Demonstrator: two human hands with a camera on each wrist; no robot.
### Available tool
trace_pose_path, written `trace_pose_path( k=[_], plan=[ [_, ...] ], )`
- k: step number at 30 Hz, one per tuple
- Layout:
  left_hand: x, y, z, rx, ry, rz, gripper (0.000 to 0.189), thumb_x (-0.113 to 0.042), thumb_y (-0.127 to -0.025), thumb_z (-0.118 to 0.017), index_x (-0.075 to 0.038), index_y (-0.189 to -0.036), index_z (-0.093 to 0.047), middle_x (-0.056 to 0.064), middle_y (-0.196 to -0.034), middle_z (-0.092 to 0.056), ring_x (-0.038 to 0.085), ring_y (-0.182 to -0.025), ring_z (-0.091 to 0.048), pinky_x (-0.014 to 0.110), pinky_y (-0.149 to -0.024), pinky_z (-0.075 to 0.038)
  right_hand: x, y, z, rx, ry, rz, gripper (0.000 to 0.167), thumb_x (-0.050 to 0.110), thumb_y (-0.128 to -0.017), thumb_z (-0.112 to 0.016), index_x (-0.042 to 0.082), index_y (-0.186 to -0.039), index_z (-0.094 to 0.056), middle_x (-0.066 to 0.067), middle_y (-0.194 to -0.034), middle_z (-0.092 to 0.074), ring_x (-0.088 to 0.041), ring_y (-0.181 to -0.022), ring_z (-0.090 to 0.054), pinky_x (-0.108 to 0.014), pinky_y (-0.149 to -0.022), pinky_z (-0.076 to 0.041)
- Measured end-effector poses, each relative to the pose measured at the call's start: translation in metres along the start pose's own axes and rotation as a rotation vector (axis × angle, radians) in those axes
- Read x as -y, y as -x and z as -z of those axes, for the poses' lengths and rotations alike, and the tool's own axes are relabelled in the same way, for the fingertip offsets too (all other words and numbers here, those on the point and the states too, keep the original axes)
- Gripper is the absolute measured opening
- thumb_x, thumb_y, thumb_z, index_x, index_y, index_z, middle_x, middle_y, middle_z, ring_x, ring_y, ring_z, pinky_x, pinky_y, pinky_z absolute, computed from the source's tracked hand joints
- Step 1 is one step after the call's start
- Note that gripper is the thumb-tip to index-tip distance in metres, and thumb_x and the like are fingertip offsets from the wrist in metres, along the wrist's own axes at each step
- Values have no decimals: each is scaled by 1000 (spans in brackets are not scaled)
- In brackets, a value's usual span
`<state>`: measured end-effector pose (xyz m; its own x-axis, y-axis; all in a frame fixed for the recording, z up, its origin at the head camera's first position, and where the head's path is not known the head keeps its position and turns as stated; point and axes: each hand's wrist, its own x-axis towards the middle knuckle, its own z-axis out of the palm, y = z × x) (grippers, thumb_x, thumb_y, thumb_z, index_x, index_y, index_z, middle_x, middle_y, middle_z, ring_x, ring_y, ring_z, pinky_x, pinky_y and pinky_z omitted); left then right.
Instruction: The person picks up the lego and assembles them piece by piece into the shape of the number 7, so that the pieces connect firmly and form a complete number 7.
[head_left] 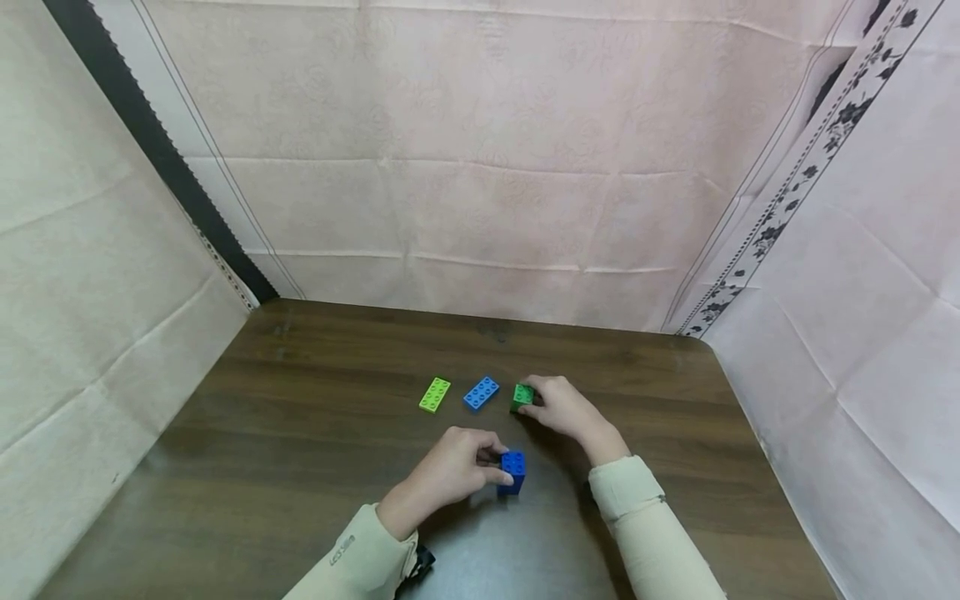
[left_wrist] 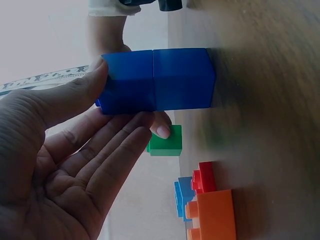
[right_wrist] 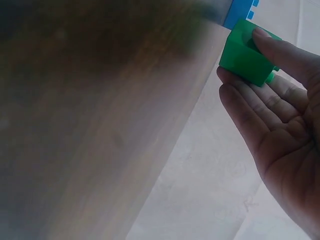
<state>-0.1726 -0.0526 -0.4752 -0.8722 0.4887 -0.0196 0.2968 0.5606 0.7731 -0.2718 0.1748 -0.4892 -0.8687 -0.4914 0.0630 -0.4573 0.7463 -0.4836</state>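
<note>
My left hand [head_left: 457, 468] pinches two stacked dark blue toy bricks [head_left: 513, 473] between thumb and fingers, near the top. A seam between the two blue bricks [left_wrist: 152, 80] shows in the left wrist view, with the stack upright and its lower end close to the table. Farther back, my right hand [head_left: 566, 408] grips a green toy brick [head_left: 522, 397] with thumb and fingers on opposite sides. In the right wrist view the green brick [right_wrist: 247, 52] has its studs toward the palm.
Left of the green brick lie a lighter blue brick [head_left: 481, 392] and a lime brick [head_left: 434, 394] on the brown wooden table [head_left: 300, 467]. An orange brick [left_wrist: 215, 215] and a red brick [left_wrist: 206, 176] appear in the left wrist view. Pale cloth [head_left: 487, 167] hangs around the table.
</note>
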Motion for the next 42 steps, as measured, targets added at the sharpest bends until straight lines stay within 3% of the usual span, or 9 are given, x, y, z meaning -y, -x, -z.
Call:
trace_pose_path(
  k=[11,17,42],
  plan=[
    [0,0,-1,1,-7,2,25,-33,-84,-83,-19,-104,-75,-10,-95,-72,0,-83,-65,24,-73,-56,5,22,6,-34,-2,48,37,19,-91,-77,4,-123,-66,-7,-114,-71,-16,-103,-67,-37,-88,-56],
    [0,0,0,0,-15,0,25,-33,-85,-83,-18,-104,-75,-9,-96,-72,0,-84,-65,24,-73,-56,14,33,11,-34,-11,62,34,19,-90,-78,6,-121,-67,-3,-109,-71,-12,-97,-67,-37,-87,-57],
    [0,1,0,5,-8,1,22,-33,-85,-82,-20,-102,-75,-10,-97,-72,0,-84,-65,25,-75,-56,23,49,13,-38,-34,67,33,19,-91,-77,7,-121,-68,-2,-111,-71,-12,-98,-67,-38,-88,-57]
  ],
)
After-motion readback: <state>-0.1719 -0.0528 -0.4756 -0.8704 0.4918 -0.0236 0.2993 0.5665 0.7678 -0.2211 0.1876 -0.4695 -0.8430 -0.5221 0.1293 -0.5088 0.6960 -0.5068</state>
